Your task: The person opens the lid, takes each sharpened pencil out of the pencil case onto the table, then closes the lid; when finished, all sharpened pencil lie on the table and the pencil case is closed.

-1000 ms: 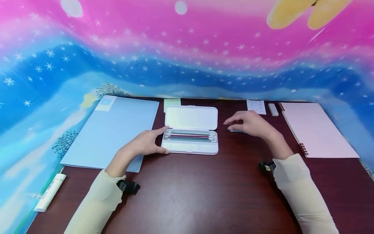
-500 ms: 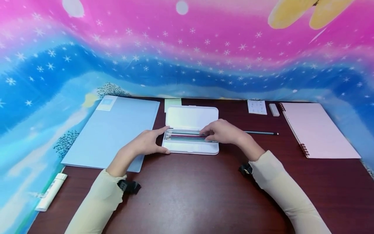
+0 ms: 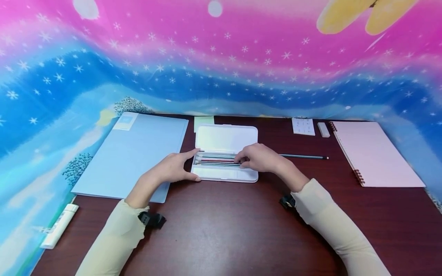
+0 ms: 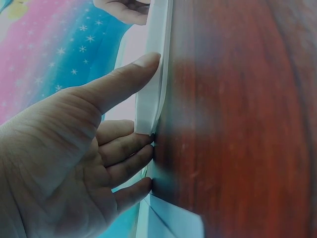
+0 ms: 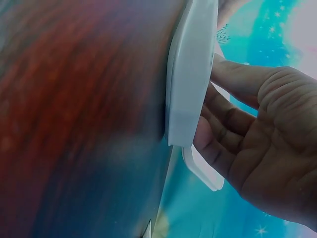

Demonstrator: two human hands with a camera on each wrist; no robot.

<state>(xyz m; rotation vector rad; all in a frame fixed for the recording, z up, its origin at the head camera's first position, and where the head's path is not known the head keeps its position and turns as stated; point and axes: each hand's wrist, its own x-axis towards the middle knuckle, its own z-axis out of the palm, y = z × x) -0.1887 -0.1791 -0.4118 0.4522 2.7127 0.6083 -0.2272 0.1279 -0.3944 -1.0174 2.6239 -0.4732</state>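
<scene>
Head view, from the left: a white tube [image 3: 60,226], a blue folder [image 3: 138,153], then the left hand [image 3: 174,166], its grip spread wide, thumb on the front wall of the open pencil case [image 3: 221,175] and forefinger at the back corner, bracing it on the counter [image 3: 221,230]. The case looks light, stiff and prone to skid, best held across its end. Pencils [image 3: 217,160] lie lengthwise inside, presumably light, smooth and brittle-tipped, best pinched mid-shaft. Over their right ends the right hand [image 3: 260,157] has its grip bent nearly closed; whether it holds one I cannot tell. Beyond lie a loose pencil [image 3: 305,156], an eraser [image 3: 323,130] and a pink notebook [image 3: 380,153]
</scene>
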